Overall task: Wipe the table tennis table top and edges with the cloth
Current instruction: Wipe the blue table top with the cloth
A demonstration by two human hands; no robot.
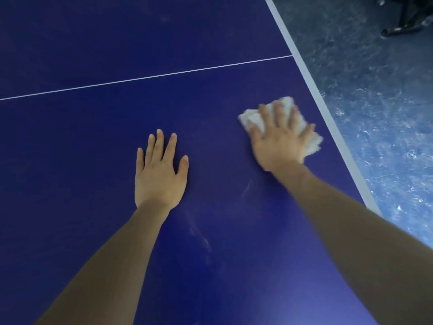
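Note:
The dark blue table tennis table (pixel 93 141) fills most of the head view, with a thin white centre line running across it. A crumpled white cloth (pixel 251 118) lies on the top close to the white right edge stripe (pixel 311 85). My right hand (pixel 280 139) presses flat on the cloth with spread, straight fingers and looks motion-blurred. My left hand (pixel 159 172) rests palm down on the bare table top, fingers straight, to the left of the cloth. Faint pale smears (pixel 199 233) show on the surface between my forearms.
Beyond the table's right edge lies a mottled blue-grey floor (pixel 379 113). A dark object with black legs (pixel 407 17) stands on the floor at the top right corner.

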